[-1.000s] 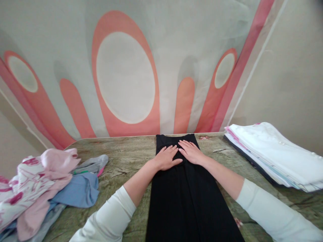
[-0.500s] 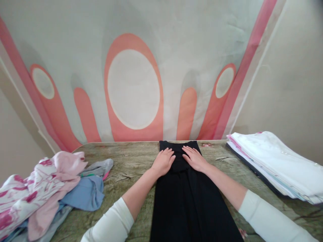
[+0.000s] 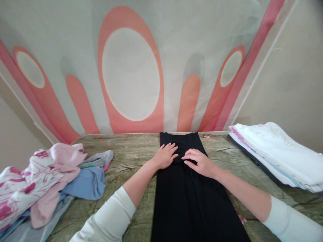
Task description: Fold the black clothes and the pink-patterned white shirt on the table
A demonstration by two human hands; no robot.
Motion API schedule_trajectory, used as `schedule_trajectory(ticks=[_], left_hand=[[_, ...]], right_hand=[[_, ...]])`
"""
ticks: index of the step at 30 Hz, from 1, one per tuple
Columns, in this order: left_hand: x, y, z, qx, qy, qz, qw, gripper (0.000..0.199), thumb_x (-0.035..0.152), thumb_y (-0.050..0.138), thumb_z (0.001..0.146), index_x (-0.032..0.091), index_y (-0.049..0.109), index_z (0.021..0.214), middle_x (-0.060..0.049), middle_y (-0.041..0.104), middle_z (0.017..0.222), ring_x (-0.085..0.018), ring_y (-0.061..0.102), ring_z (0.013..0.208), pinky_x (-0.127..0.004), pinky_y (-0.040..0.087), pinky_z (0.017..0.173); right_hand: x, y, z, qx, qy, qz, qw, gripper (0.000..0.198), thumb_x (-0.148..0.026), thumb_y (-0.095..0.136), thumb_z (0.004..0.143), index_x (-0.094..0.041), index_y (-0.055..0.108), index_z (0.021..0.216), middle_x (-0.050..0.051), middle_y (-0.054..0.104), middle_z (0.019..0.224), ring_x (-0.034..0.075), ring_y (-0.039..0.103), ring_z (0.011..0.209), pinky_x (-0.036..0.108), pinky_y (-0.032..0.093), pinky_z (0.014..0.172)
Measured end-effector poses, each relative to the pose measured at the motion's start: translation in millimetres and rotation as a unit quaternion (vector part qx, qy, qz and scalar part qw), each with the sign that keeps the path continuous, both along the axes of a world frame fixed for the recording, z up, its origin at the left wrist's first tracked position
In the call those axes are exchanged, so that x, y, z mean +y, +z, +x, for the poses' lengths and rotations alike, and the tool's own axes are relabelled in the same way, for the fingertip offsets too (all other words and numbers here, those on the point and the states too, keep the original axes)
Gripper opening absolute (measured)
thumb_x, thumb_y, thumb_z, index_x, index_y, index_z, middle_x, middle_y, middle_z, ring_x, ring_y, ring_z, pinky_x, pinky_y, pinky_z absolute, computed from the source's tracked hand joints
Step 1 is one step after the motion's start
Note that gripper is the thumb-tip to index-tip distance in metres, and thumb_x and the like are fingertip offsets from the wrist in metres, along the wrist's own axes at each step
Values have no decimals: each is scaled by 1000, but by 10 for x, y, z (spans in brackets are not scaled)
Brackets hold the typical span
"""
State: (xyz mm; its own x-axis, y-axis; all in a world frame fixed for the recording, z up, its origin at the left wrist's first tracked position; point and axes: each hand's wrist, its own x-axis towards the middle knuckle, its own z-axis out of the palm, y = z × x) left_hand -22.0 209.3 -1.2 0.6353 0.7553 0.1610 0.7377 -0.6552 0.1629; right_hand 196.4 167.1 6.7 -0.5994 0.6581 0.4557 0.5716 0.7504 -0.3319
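Note:
A long black garment (image 3: pixel 176 201) lies lengthwise on the table, its narrow top edge at the table's far side and its lower part running out of view at the bottom. A crosswise fold shows below that top edge. My left hand (image 3: pixel 165 156) rests flat on the upper left of the black cloth, fingers spread. At the right side of the fold, my right hand (image 3: pixel 199 162) is turned inward with its fingers slightly bent and the thumb apart from them. Its fingertips are at the cloth, and I see no fabric gripped in it.
On the left lies a loose heap of clothes (image 3: pixel 55 178), in pink, floral white, blue and grey. A neat stack of folded clothes (image 3: pixel 275 148), white on top, is at the right. The wood-patterned table (image 3: pixel 126 148) meets a wall (image 3: pixel 174 67) with coral shapes behind it.
My right hand has slid back toward me and turned from flat to slightly bent. My left hand stays flat on the black garment. The camera view has tipped slightly downward.

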Motion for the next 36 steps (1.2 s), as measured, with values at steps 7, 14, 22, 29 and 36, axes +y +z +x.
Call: schedule_trajectory(ticks=[7,14,22,29,36], left_hand=[[-12,-5,-2,5,-1,12,1000,46,42,26,95,23,35,136,-6,30,145,-21,22,134,-44,19,107],[-16,0,4,8,-2,3,1000,49,44,25,94,22,35,136,-6,28,145,-22,20,134,-45,19,107],[-21,12,12,2,6,0,1000,44,39,28,94,21,38,134,-7,31,144,-22,24,133,-45,21,106],[-177,238,92,-106,-58,41,992,31,7,38,81,19,60,100,-5,58,115,-16,50,110,-30,37,97],[-445,284,13,-109,-78,23,991,37,5,39,76,21,63,99,-3,61,110,-17,53,104,-31,41,94]], right_hand=[[-30,47,-161,-35,-17,-5,999,13,-27,56,83,-22,61,95,4,59,95,18,53,88,34,38,76],[-25,15,-134,-8,1,-15,1000,5,-17,57,76,-21,55,79,2,56,91,18,52,87,33,37,77],[-100,90,-132,-29,45,3,999,12,-13,54,73,-22,55,80,4,59,97,19,53,91,37,37,82],[-149,123,-115,-13,74,37,996,28,-11,51,73,-23,57,98,4,62,101,20,55,95,39,37,88],[41,12,102,90,-99,44,990,23,-12,44,80,-22,61,91,5,61,91,19,58,85,35,44,78]])
